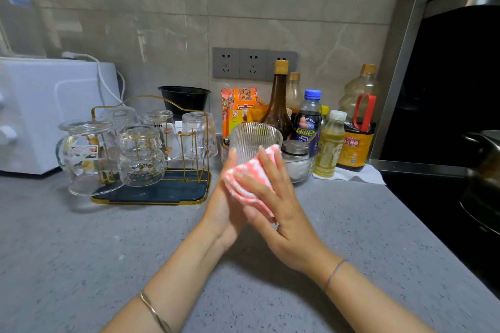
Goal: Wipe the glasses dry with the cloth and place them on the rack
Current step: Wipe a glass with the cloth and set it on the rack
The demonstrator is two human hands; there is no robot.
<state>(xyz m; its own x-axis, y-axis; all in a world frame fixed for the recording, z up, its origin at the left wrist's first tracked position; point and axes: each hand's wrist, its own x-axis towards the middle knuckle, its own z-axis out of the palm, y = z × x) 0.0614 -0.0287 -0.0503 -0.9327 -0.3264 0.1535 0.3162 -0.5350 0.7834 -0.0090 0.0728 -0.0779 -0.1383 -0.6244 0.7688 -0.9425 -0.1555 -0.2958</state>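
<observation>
1. Right hand point(278, 205) is up front, fingers spread and gently curved over the pink-and-white cloth point(250, 180), pressing it round the lower part of the glass
2. Left hand point(230, 197) comes in from the other side, thumb lying up the wall of the ribbed glass point(255, 138); its other fingers are tucked out of sight behind the cloth, but it looks to be gripping the glass from beneath
3. The ribbed glass sits between both hands, held above the counter point(108, 251), mouth up and tipped away from the camera, rim and upper wall bare, base swaddled in cloth
4. So we are mid-wipe on this one: the outside bottom is getting the attention, and whether the inside is dry I cannot tell
5. Just to the left stands the gold-wire rack point(151, 194) on its dark tray, and it is nearly full: I count five upturned glasses point(142, 157) on it, one of them ribbed like the glass in hand
6. A wire peg point(186, 149) at the rack's near right corner looks free, the likely spot for this glass
7. No other loose glass shows on the counter, so this appears to be the last: finish drying, flip it, hang it
8. Behind the hands crowd sauce bottles point(278, 105) and a lidded jar point(296, 157), close enough to knock
</observation>
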